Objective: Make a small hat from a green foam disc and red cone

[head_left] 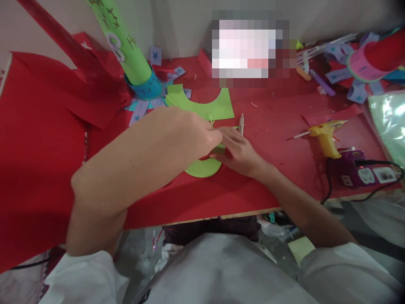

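Both my hands meet over a light green foam piece [204,169] with a rounded lower edge, lying on the red tabletop. My left hand [202,135] is closed above it; its fingertips are turned away, and what they hold is hidden. Coming from the right, my right hand [238,152] has its thumb and fingers on either side of the green foam, gripping it. Just beyond my hands lies a green foam offcut [226,107] with a curved cut-out. A pale pen-like stick [241,124] sits close behind my right fingers.
A yellow glue gun [327,137] and a purple power box [357,173] with black cables stand at the right. A green foam tube [129,50] in a blue ring rises at back left, by red sheets [38,139]. The table's front edge [202,220] is near my body.
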